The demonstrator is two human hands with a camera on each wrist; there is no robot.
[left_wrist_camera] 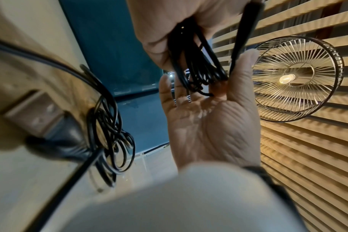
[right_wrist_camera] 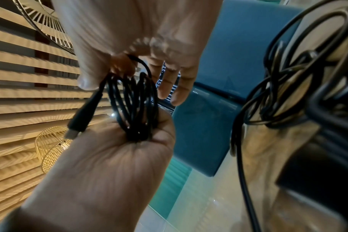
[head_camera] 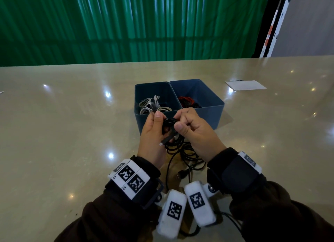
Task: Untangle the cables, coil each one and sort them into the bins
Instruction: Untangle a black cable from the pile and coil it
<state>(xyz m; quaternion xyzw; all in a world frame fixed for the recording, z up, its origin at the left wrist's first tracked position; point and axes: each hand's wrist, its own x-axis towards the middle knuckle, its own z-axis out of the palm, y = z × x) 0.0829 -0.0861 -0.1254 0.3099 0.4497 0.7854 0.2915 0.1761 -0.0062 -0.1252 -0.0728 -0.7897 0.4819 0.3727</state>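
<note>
A small coil of black cable (head_camera: 169, 123) hangs in the air between both hands, just in front of the bins. My right hand (head_camera: 197, 131) grips one side of the coil (right_wrist_camera: 135, 106) in its curled fingers. My left hand (head_camera: 153, 133) pinches the other side between thumb and forefinger, its other fingers straight. The coil's connector end (right_wrist_camera: 79, 119) sticks out loose. Below the hands a tangle of black cable (head_camera: 186, 156) with a USB plug (head_camera: 181, 174) lies on the table. The left blue bin (head_camera: 142, 91) holds grey cables (head_camera: 151, 106); the right blue bin (head_camera: 207, 118) holds red and black cables (head_camera: 187, 100).
The bins stand side by side in the middle of a glossy beige table (head_camera: 72, 133). A white sheet of paper (head_camera: 245, 85) lies at the far right. A green curtain (head_camera: 126, 24) hangs behind the table's far edge.
</note>
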